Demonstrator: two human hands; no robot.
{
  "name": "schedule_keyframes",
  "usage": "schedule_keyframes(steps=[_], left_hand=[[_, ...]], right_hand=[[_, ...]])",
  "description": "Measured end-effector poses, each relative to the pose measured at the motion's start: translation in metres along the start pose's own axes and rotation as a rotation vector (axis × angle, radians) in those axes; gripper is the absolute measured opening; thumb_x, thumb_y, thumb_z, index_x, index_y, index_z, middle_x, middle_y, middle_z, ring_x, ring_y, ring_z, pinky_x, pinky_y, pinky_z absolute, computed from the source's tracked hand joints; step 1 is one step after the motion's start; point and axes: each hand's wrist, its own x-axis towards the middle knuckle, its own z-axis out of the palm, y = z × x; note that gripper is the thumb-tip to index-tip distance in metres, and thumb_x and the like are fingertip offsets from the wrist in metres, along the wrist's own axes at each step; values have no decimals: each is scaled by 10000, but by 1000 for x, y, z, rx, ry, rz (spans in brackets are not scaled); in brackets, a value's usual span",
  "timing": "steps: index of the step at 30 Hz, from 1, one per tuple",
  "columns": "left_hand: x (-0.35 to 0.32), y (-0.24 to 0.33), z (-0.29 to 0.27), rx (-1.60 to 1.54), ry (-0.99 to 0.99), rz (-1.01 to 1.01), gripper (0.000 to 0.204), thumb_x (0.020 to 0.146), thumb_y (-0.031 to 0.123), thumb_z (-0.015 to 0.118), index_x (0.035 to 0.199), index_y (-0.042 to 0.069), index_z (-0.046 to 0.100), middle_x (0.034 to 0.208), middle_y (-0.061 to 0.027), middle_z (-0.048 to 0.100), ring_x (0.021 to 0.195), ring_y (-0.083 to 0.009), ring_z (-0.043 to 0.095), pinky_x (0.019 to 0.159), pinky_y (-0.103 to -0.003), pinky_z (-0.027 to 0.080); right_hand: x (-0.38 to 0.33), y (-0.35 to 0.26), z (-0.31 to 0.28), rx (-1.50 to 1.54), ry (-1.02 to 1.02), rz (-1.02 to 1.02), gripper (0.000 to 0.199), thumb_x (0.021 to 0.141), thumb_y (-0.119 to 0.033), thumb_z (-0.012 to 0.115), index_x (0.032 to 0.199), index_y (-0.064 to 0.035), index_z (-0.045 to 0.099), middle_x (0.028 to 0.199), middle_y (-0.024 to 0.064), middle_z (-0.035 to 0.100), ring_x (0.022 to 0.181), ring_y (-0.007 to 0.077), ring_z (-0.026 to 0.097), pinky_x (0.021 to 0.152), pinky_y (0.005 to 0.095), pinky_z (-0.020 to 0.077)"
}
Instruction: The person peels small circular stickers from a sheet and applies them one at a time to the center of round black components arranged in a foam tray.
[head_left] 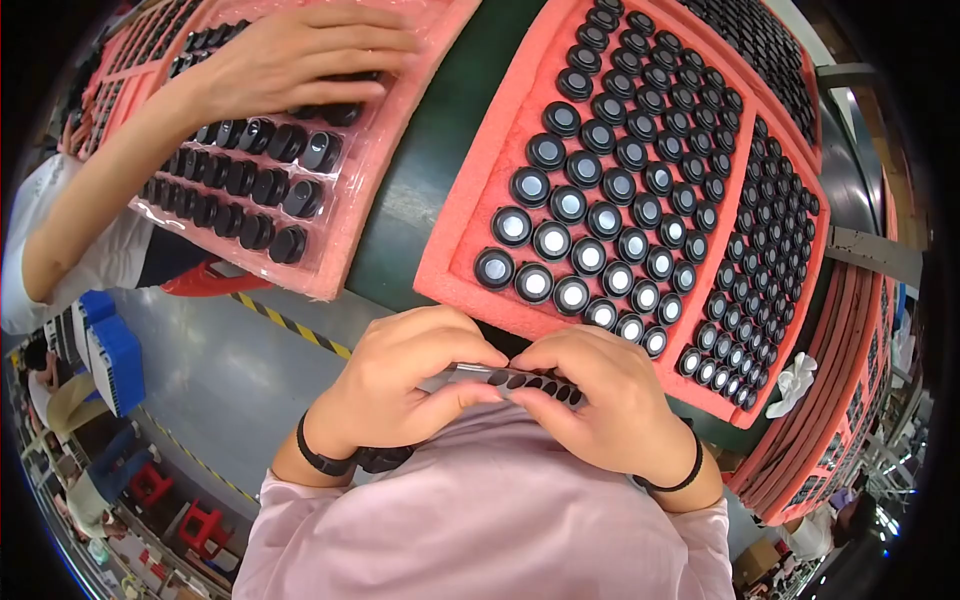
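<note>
A co-worker's hand (pixel 300 55) covers the far-left pink tray (pixel 350 215). Close in, left hand (pixel 400 385) and right hand (pixel 600 400) pinch a narrow strip of black caps (pixel 520 380) against the big foam tray's (pixel 470 200) near edge; green table (pixel 430 160) shows between trays.

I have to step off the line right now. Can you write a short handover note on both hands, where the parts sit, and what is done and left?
Left hand and right hand: both pinch one narrow strip of small dark discs, held close to the body.
Pink foam tray just ahead: its near section is filled with round black caps.
A co-worker's hand rests on another foam tray of black parts at the left.
Done: visible tray pockets filled. Left: the strip in hand.
</note>
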Motion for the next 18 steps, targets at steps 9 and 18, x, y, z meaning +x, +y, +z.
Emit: schedule_keyframes(steps=[9,18], left_hand=[[2,8,7,32,52,57,253,795,134,887,958,8,740,858,-107,709,744,-278,676,641,-358,526],[4,17,15,157,100,103,266,737,52,870,946,-9,717,849,-124,686,728,-302,668,601,-376,538]], right_hand=[[5,-7,-1,149,143,-103,257,773,-1,847,961,-19,672,918,113,669,799,288,650,683,383,519],[1,-5,7,75,241,-183,246,744,66,827,932,-5,685,883,110,677,776,254,646,658,350,498]])
